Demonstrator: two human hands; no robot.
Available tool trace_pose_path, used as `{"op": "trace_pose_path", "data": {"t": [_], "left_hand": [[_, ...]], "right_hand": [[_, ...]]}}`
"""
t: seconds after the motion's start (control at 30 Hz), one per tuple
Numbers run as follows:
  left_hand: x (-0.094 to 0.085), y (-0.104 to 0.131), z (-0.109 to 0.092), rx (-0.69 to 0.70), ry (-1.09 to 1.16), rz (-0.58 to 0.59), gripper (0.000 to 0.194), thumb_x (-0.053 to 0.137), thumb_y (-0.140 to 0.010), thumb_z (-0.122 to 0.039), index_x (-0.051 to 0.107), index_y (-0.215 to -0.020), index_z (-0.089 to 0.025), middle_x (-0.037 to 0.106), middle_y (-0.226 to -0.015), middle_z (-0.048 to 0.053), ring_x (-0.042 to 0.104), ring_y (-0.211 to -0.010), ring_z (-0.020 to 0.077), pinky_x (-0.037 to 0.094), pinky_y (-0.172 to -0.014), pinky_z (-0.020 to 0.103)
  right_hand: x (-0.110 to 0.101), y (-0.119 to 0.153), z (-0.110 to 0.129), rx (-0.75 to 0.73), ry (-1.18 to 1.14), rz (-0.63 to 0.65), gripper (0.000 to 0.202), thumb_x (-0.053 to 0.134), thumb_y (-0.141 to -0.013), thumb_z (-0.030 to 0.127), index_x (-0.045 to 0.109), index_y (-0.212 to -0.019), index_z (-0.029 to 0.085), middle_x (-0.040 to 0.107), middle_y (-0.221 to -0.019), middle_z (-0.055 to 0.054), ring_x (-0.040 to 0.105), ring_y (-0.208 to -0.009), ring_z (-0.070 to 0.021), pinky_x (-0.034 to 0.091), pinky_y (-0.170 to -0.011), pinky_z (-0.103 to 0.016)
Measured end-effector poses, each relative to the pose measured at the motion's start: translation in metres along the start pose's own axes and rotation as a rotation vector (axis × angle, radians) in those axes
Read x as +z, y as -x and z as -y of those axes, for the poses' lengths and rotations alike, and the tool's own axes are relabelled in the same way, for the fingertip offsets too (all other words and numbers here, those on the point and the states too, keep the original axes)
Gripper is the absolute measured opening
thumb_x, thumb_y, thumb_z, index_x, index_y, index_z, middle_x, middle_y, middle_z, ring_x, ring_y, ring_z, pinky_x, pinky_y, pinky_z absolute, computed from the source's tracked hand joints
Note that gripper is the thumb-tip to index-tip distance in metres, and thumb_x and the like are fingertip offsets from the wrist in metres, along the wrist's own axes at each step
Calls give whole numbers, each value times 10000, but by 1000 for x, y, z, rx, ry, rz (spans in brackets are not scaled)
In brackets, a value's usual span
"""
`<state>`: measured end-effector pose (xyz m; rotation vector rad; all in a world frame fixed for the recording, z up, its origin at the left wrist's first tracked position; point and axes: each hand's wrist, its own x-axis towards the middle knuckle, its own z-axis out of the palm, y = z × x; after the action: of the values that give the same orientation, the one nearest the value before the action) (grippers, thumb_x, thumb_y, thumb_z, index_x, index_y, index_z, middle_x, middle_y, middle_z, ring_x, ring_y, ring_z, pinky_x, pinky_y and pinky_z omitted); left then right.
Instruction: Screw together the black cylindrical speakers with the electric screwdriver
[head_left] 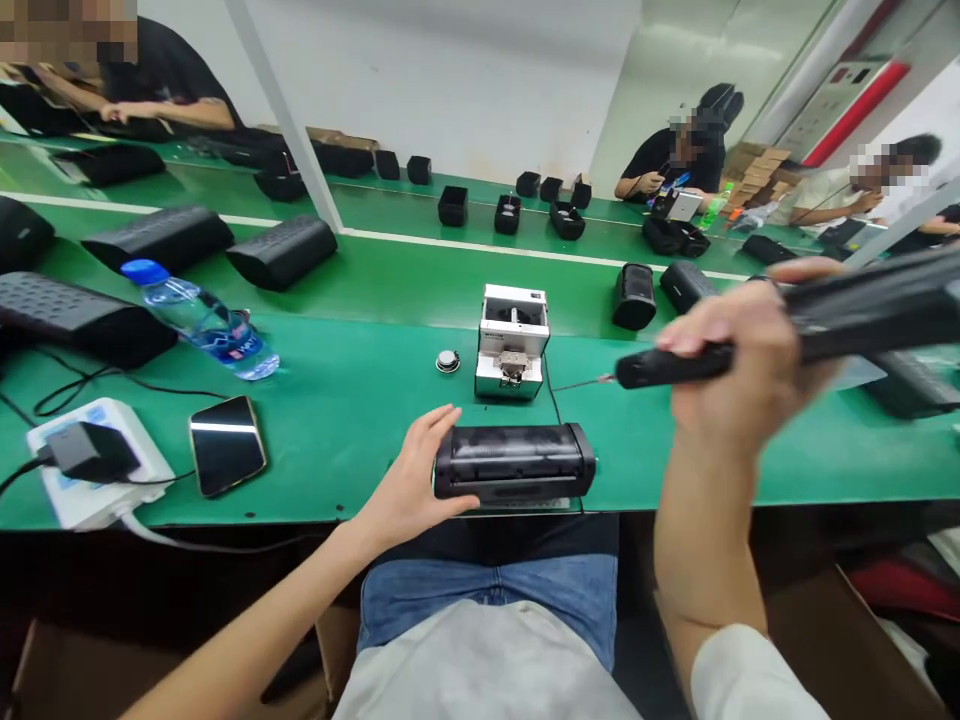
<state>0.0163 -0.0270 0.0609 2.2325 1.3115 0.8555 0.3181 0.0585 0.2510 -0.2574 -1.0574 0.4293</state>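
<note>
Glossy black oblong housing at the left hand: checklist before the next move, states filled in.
1. Glossy black oblong housing held at its left end by the left hand: ok.
2. Black handheld tool gripped in the right hand: ok.
3. Thin metal shaft clear of the housing: ok.
4. Small part on the shaft's tip: cannot tell, too small.
5. Thin black cable routed away from the housing: not ok, runs to its far edge.

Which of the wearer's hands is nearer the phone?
Left. The left hand, holding a black case, is right of the phone; the right hand, gripping a black tool, is farther right.
</note>
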Motion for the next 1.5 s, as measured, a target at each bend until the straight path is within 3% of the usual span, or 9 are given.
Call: {"op": "trace_pose_path", "data": {"t": [0.07,0.13,0.23,0.4,0.53,0.73,0.87,1.17,1.5], "left_hand": [[4,6,12,-87,163,62,1233,979,-814,-275,185,-1751,-385,399,-1734,157,480,-1602,407,458,-1308,633],[10,8,21,-98,255,109,1206,970,-817,-261,202,-1735,-405,420,-1717,137,501,-1589,389,456,-1313,621],[19,7,30,-70,295,64,1163,966,-826,-273,233,-1718,-414,442,-1691,128,498,-1585,393,441,-1319,634],[28,6,35,-91,347,26,1318,984,-794,-250,100,-1756,-420,457,-1685,148,534,-1553,402,481,-1283,644],[29,7,35,-111,353,34,1307,981,-798,-257,109,-1762,-395,476,-1668,161,552,-1541,408,491,-1278,640],[28,5,35,-87,375,23,1257,999,-799,-346,183,-1755,-364,469,-1670,170,519,-1575,432,478,-1290,645],[29,4,35,-74,397,20,1273,1003,-803,-367,163,-1759,-364,485,-1651,165,542,-1549,415,485,-1287,633],[30,4,37,-52,395,26,1302,1012,-795,-366,152,-1771,-318,481,-1658,201,504,-1576,447,464,-1293,675],[30,4,37,-47,382,36,1305,1016,-800,-380,132,-1758,-327,429,-1704,216,460,-1615,460,450,-1307,696]], "right_hand": [[26,8,-35,17,31,94,196,804,-857,193,755,-1034,260,618,-601,96,588,-423,-123,536,-427,-275],[43,14,-62,69,76,167,184,816,-888,228,722,-1042,267,629,-612,101,600,-429,-119,551,-449,-278],[59,19,-89,125,146,230,158,806,-914,287,662,-976,275,594,-577,116,611,-422,-117,552,-448,-269],[72,24,-114,217,267,225,188,798,-888,276,613,-918,271,562,-578,120,573,-394,-105,533,-418,-277],[74,25,-121,239,346,164,243,827,-904,360,603,-957,282,520,-589,118,512,-385,-95,455,-383,-281],[72,28,-117,256,400,213,299,832,-907,451,579,-929,293,466,-570,112,439,-377,-90,418,-400,-294],[73,33,-99,322,353,224,201,806,-871,325,617,-927,285,445,-552,114,435,-373,-103,389,-385,-297],[123,49,-36,364,184,268,166,724,-880,154,643,-956,277,464,-576,103,432,-380,-105,364,-376,-294],[138,61,-32,456,115,362,183,773,-917,173,650,-993,286,489,-577,114,462,-388,-83,434,-406,-266]]}}
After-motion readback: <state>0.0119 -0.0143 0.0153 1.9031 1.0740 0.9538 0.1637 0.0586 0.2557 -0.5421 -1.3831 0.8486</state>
